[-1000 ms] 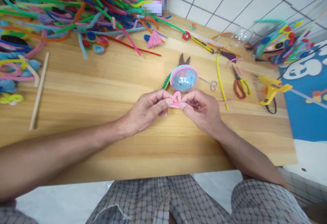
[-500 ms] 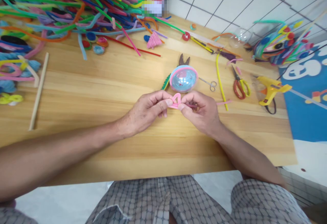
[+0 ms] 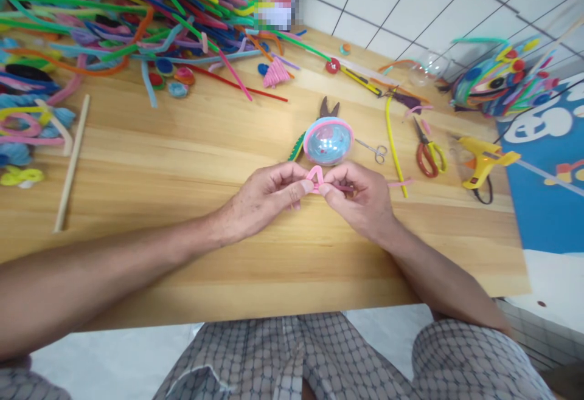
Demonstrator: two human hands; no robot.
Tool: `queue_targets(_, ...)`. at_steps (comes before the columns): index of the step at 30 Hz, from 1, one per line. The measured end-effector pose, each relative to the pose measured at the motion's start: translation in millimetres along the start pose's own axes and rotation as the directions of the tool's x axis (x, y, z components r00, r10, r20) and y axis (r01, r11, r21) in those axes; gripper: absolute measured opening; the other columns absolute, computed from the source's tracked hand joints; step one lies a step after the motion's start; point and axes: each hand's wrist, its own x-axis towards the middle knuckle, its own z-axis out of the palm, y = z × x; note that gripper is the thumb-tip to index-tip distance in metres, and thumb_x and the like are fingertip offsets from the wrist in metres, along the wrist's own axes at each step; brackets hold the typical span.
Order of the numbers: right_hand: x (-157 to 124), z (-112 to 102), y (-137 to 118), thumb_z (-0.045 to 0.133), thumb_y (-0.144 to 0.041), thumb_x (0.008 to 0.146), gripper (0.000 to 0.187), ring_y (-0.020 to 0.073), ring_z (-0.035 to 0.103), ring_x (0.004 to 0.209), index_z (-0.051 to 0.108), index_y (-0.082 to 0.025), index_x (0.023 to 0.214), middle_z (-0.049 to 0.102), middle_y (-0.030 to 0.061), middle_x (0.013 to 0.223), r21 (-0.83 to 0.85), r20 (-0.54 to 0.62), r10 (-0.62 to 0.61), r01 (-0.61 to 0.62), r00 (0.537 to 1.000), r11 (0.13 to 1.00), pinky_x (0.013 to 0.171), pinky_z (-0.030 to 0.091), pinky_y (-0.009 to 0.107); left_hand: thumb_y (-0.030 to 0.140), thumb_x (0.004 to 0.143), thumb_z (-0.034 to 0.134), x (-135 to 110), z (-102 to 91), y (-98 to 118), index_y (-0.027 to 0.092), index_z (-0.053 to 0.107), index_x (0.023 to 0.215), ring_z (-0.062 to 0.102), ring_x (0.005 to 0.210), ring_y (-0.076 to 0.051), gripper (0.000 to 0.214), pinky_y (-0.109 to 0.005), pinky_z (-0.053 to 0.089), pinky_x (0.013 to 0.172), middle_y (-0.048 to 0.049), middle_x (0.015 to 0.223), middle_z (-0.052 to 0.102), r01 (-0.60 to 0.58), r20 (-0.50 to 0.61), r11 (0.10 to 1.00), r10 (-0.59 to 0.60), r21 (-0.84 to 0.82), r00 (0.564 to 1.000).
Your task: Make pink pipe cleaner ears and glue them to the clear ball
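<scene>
Both hands meet over the middle of the wooden table (image 3: 182,151). My left hand (image 3: 262,199) and my right hand (image 3: 360,199) each pinch one side of a pink pipe cleaner (image 3: 314,176) bent into a small loop that stands up between the fingertips. A short pink tail sticks out to the right past my right hand. Just behind the loop lies a clear round ball (image 3: 327,140) rimmed in pink and light blue, with brown ears at its top.
A big heap of coloured pipe cleaners (image 3: 114,17) fills the back left. Small scissors (image 3: 376,151), red and yellow scissors (image 3: 426,154) and a yellow glue gun (image 3: 483,160) lie to the right. A wooden stick (image 3: 70,166) lies at the left.
My two hands have drawn slightly closer together around the pink loop. Otherwise nothing has shifted.
</scene>
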Motion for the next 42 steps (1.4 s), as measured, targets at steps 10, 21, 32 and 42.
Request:
queue_targets(10, -0.6, 0.0, -1.2, 0.069, -0.022, 0.089, 0.014, 0.0099, 0.048, 0.056, 0.064, -0.022, 0.076, 0.060, -0.0046, 0.065, -0.024, -0.010, 0.000, -0.001, 1.000, 1.000, 0.056, 0.039, 0.027, 0.056, 0.105, 0.067, 0.4, -4.6, -2.3, 0.017, 0.071, 0.080, 0.063, 0.070, -0.014, 0.047, -0.027, 0.052, 0.071, -0.0019, 0.073, 0.068, -0.006, -0.022, 0.999, 0.007, 0.042, 1.000)
queue_targets(21, -1.6, 0.4, -0.9, 0.069, -0.022, 0.089, 0.011, 0.0113, 0.052, 0.060, 0.066, -0.022, 0.078, 0.065, -0.0026, 0.068, -0.043, 0.012, 0.011, -0.010, 1.000, 0.999, 0.058, 0.041, 0.027, 0.057, 0.093, 0.082, 0.2, 0.7, -0.5, 0.016, 0.076, 0.093, 0.060, 0.067, -0.012, 0.042, -0.025, 0.053, 0.067, 0.0000, 0.076, 0.069, 0.024, -0.042, 0.999, -0.022, 0.031, 0.999)
queue_targets(32, -1.6, -0.1, -0.6, 0.068, -0.022, 0.088, 0.011, 0.0125, 0.053, 0.061, 0.066, -0.023, 0.078, 0.064, -0.0024, 0.067, -0.064, 0.009, 0.009, -0.009, 1.000, 0.998, 0.057, 0.040, 0.028, 0.056, 0.094, 0.080, 0.7, 1.3, 1.6, 0.017, 0.077, 0.095, 0.061, 0.068, -0.013, 0.038, -0.026, 0.055, 0.068, -0.0009, 0.078, 0.072, 0.011, -0.027, 0.999, -0.010, 0.051, 1.000)
queue_targets(42, 0.3, 0.5, -1.6, 0.069, -0.022, 0.089, 0.014, 0.0093, 0.045, 0.054, 0.064, -0.022, 0.075, 0.057, -0.0055, 0.063, -0.046, -0.026, -0.004, 0.003, 1.000, 0.999, 0.054, 0.037, 0.027, 0.063, 0.098, 0.074, 0.2, -2.3, 2.4, 0.017, 0.072, 0.090, 0.063, 0.069, -0.015, 0.047, -0.028, 0.052, 0.069, -0.0014, 0.074, 0.069, 0.008, -0.032, 1.000, -0.008, 0.009, 0.999)
